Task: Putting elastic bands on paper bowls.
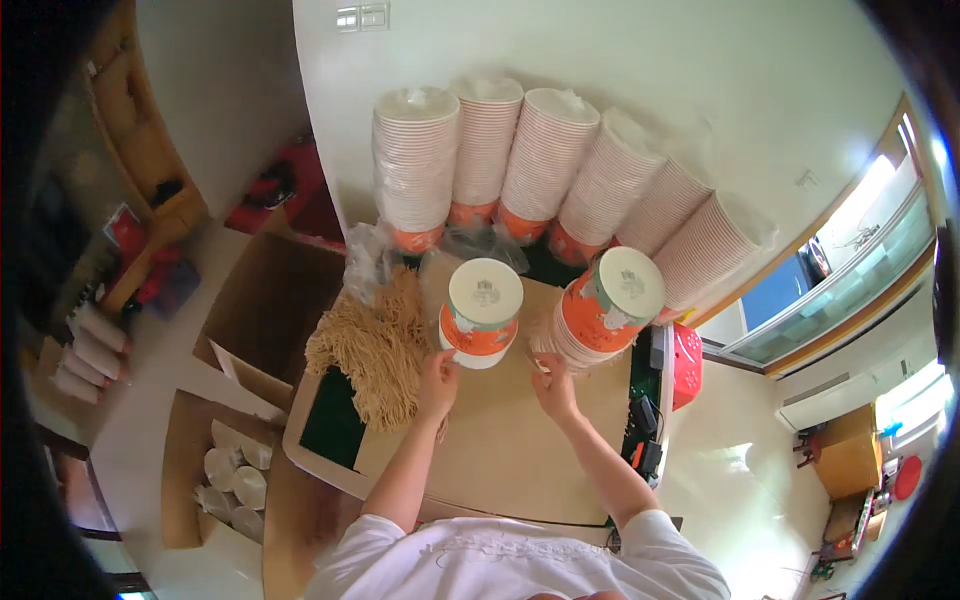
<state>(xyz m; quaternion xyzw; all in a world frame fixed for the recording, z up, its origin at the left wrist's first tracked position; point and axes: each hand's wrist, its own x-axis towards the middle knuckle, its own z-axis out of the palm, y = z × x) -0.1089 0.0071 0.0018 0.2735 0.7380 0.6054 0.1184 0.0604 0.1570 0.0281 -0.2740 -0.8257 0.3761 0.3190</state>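
Observation:
An orange, white and green paper tub stands upside down on the table, its round base facing up. My left hand is closed at its lower left rim. To the right, a short stack of similar paper tubs is also upside down, rims down. My right hand is at this stack's lower left edge, thumb and fingers pressed together; what they pinch is too small to make out. A pile of tan twisted paper cords lies left of the single tub, some strands hanging near my left wrist.
Tall plastic-wrapped stacks of paper tubs line the wall behind the table. A brown board covers the tabletop. Open cardboard boxes stand at left, one holding wrapped white stacks. A red stool and black devices are at right.

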